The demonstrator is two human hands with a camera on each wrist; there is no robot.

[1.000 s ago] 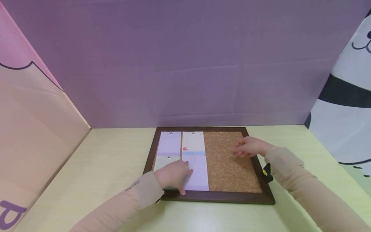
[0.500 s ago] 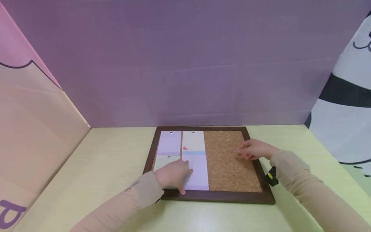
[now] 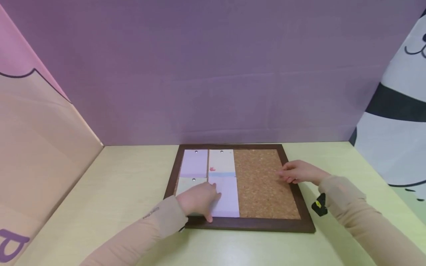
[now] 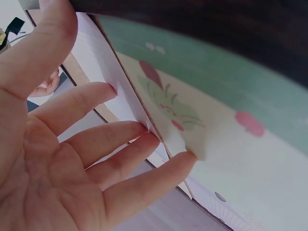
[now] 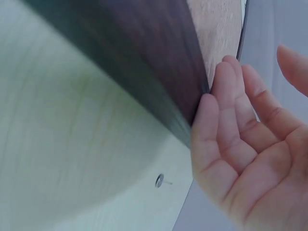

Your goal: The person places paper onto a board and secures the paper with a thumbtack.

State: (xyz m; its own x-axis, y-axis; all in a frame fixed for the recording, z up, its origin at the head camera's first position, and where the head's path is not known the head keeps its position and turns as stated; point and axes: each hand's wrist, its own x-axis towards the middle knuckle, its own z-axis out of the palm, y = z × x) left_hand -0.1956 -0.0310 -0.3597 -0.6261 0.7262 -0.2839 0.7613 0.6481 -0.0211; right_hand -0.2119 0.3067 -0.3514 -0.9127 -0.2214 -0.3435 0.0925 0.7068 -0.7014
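A corkboard [image 3: 263,192] with a dark wooden frame [image 3: 253,224] lies on the table. My left hand [image 3: 198,199] rests over its lower left, fingers spread, fingertips touching the lower purple note sheet [image 3: 229,201] and the cream sheet with a green band [image 4: 226,154] beside it. Metal thumbtacks sit at the tops of the upper purple sheet [image 3: 193,164], the white sheet [image 3: 221,161] and the cream one. Above the frame's right side hovers my right hand [image 3: 303,172], fingers loosely bent, thumb apart, holding nothing. A loose thumbtack [image 5: 160,181] lies on the table beyond the frame in the right wrist view.
Pale wood-grain table [image 3: 123,177] extends around the board. A purple backdrop [image 3: 213,74] stands right behind the board. Printed panels, one beige [image 3: 43,125] and one with a panda [image 3: 396,147], close in the left and right sides.
My right hand has drawn to the right and slightly down, from over the cork to the frame's right edge. My left hand stays in place on the sheets.
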